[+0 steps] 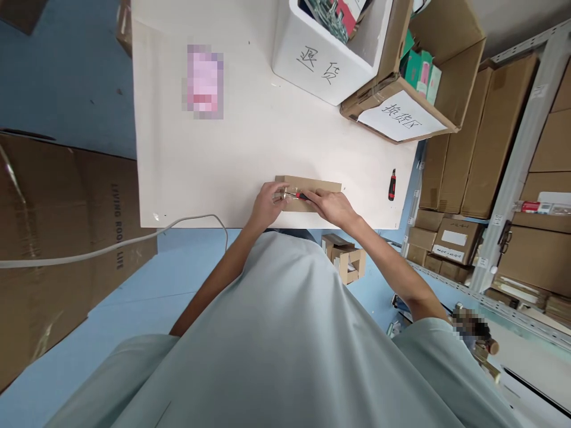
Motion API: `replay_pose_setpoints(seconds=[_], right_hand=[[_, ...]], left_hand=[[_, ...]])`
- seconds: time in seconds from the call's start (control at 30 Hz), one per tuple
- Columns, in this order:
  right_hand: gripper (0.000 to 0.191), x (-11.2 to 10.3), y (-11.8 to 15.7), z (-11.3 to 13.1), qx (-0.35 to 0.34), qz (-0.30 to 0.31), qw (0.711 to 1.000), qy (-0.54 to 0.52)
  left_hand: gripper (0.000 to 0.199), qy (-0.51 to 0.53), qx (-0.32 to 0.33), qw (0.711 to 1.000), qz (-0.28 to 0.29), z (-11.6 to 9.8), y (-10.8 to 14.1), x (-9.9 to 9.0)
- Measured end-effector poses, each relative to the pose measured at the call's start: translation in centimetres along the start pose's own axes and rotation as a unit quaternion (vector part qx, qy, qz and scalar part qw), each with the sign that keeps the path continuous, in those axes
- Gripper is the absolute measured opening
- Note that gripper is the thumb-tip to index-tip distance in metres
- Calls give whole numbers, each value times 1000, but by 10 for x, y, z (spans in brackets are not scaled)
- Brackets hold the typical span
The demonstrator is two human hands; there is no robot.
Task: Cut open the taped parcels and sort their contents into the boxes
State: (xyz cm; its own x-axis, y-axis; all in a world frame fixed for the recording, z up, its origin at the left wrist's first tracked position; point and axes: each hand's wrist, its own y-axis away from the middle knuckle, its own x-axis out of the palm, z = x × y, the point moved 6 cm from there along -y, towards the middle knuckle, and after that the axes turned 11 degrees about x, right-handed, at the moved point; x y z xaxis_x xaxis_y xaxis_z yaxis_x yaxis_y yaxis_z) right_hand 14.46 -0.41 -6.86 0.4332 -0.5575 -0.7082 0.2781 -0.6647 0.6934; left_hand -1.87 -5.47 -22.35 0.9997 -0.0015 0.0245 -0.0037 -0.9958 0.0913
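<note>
Items, L to R. Lg. brown carton, "LIVING" printed on side, on floor left. White cable, 1 pc., in from left, over near-left edge of surface. Pink item, far left, blurred, detail n/a. White bin, far side, right of ctr., hndwrtn. characters on front; metal pcs. + red/white packaging inside. Open carton, far right, just beside bin, white label w/ characters, green boxes inside. Red-black cutter, right end, well apart from hands. Nothing btwn. hands and small box.

Small cardboard box, 1 pc., flat at near edge, right of ctr., partly under both hands. Left hand: fingers on box's left end, at clear shiny material; grip can't be told. Right hand: clamped on red-black tool, thin end pointing left twd. left hand, over box top. Hands near e/o, apart.

Surface: off-white, flat, few small specks. Room: blue floor; sm. open carton on floor, near side; metal shelving w/ stacked cartons, right; person, partly seen, blurred, lower right.
</note>
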Motion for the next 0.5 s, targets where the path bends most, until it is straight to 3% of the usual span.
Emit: replay_pose_setpoints(seconds=[0.5], right_hand=[[67,-8,0,11,-3,39,996,84]], left_hand=[[45,14,2,1000,2,-3,-1,0]])
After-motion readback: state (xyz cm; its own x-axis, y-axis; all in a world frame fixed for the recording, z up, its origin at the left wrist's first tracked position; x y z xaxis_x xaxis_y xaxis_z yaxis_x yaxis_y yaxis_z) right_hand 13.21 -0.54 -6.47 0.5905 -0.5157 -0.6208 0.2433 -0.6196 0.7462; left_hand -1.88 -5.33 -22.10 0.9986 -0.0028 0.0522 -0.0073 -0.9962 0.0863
